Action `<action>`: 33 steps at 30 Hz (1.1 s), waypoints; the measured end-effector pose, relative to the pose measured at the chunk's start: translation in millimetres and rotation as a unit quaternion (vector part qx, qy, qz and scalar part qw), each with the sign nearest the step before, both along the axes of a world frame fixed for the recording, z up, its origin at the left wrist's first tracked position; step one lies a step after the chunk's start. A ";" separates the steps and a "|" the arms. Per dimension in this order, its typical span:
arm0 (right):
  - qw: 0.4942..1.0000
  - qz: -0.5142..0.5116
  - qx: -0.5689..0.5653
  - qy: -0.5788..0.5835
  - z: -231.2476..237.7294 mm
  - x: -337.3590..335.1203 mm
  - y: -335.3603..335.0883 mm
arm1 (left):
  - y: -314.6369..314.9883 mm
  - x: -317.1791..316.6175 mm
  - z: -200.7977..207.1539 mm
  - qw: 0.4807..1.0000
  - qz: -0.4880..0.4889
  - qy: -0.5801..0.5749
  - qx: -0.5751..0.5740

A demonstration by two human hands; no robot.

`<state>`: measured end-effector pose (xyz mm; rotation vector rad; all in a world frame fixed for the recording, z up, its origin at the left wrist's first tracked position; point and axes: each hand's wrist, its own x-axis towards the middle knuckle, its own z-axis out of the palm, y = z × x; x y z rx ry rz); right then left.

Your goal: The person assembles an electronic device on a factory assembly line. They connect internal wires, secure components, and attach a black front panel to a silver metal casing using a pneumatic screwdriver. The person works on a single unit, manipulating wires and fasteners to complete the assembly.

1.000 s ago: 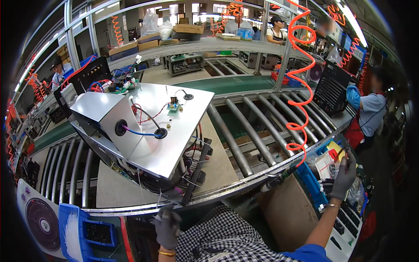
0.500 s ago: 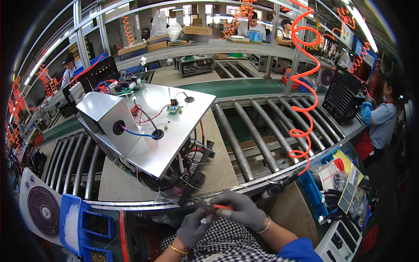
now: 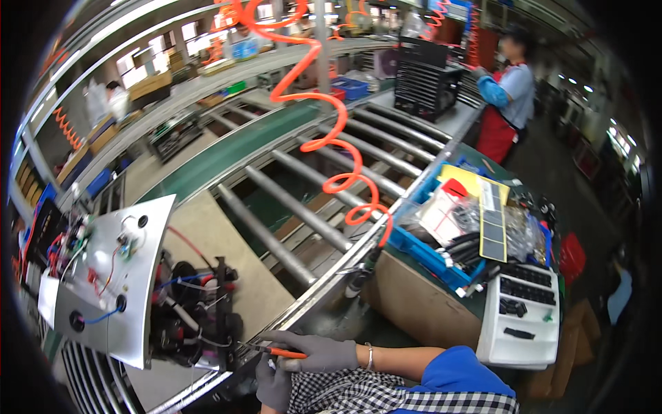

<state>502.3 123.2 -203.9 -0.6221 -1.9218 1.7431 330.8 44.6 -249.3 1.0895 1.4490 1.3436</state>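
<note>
My right hand (image 3: 318,353), in a grey glove, is shut on a thin orange-handled tool (image 3: 281,352) whose tip points left toward the appliance. My left hand (image 3: 274,385), also gloved, sits just below it over my checked apron; whether it grips anything is hidden. The appliance (image 3: 114,276) stands at the left on a board: a curved metal plate with red, blue and white wires, and black wired parts (image 3: 196,314) exposed at its near side. The tool tip is close to those black parts.
An orange coiled air hose (image 3: 329,141) hangs over the roller conveyor (image 3: 310,200), with a driver (image 3: 356,276) at its end. To the right are a blue bin (image 3: 441,259) of parts and a white panel (image 3: 520,317). A co-worker (image 3: 509,96) stands at the far right.
My right hand came back from the bin at the right to in front of me, holding the orange-handled tool. The view has swung right, so the appliance now sits at the left.
</note>
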 end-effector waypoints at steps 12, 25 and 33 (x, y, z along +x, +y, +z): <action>0.984 -0.174 0.018 0.023 -20.2 25.9 18.1 | 27.6 26.7 69.7 1.000 0.007 -0.027 -0.008; 0.923 -0.272 0.271 -0.006 -32.4 -9.8 64.8 | 32.1 -5.4 91.1 0.984 0.067 0.153 0.060; 0.852 -0.290 0.432 -0.052 6.2 -38.7 98.1 | 34.5 -19.9 117.7 0.923 0.089 0.347 0.143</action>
